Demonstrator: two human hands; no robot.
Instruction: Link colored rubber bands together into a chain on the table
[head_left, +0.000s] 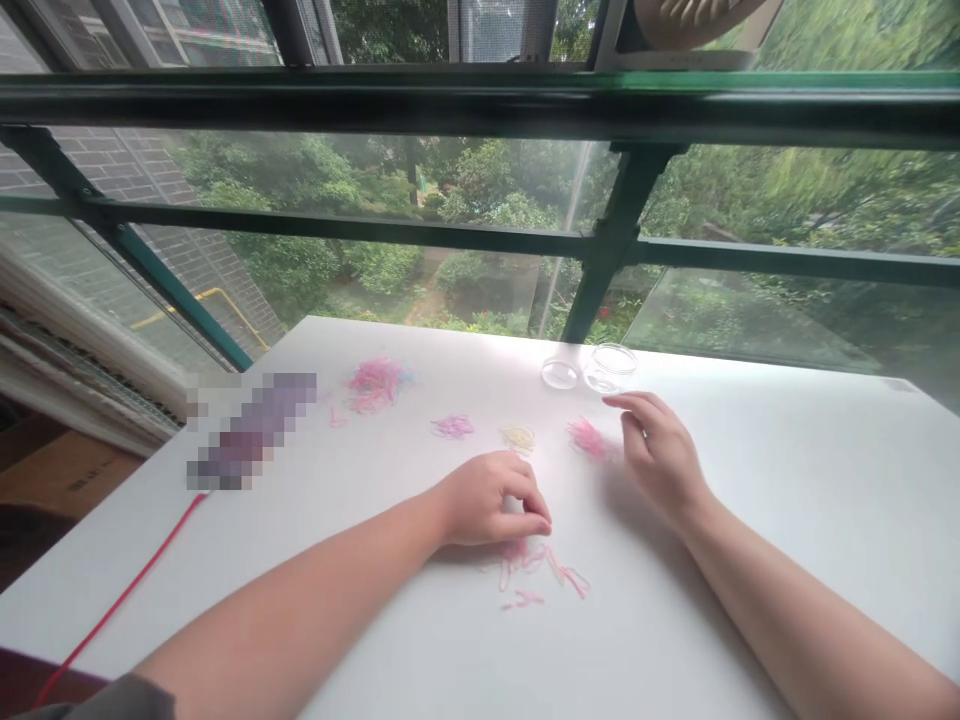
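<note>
My left hand (496, 500) is bent over a loose scatter of pink rubber bands (574, 578) near the front. Its thumb and fingertips come together, and whatever they may pinch is too small to make out. My right hand (664, 452) hovers with its fingers stretched out, beside a small pile of bright pink bands (588, 438); nothing shows in it. Left of that pile lie a pale yellow heap of bands (518, 437) and a purple heap (453, 427). Farther back is a larger mixed pile, mostly pink (377, 382).
A clear round jar (610, 370) and a round clear lid (560, 374) stand at the table's back edge. A blurred-out object (255, 435) with a red cable (127, 595) lies on the left. Behind the white table (810, 480) runs a green-framed window.
</note>
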